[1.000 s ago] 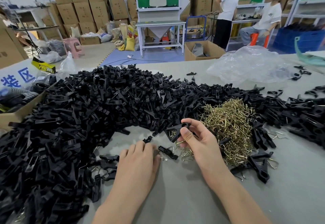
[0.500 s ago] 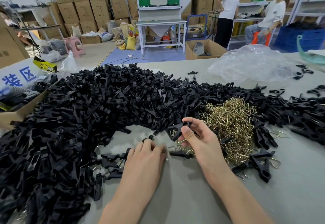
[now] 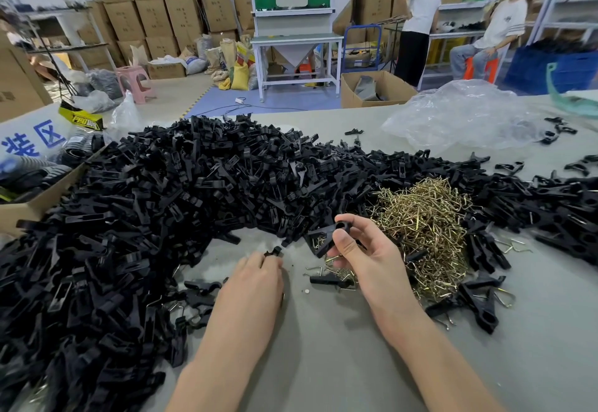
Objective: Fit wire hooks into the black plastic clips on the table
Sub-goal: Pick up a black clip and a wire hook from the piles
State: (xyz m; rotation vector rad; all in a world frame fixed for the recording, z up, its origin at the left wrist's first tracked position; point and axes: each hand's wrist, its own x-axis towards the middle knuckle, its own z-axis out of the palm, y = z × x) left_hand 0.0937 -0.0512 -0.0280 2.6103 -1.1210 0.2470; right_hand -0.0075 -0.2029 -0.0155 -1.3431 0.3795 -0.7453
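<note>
Your right hand [image 3: 365, 256] pinches a single black plastic clip [image 3: 323, 238] between the thumb and curled fingers, holding it just above the grey bench [image 3: 323, 363]. The heap of brass-coloured wire hooks [image 3: 424, 227] lies just right of that hand and a little farther off, and a few loose wire hooks [image 3: 333, 269] lie scattered beneath the held clip. Your left hand [image 3: 255, 282] lies palm down on the bench, left of the right hand. Its fingertips touch a small black plastic piece [image 3: 273, 252], but I cannot tell whether they grip it. The large mound of black plastic clips [image 3: 145, 211] spreads to the far side and left of both hands.
</note>
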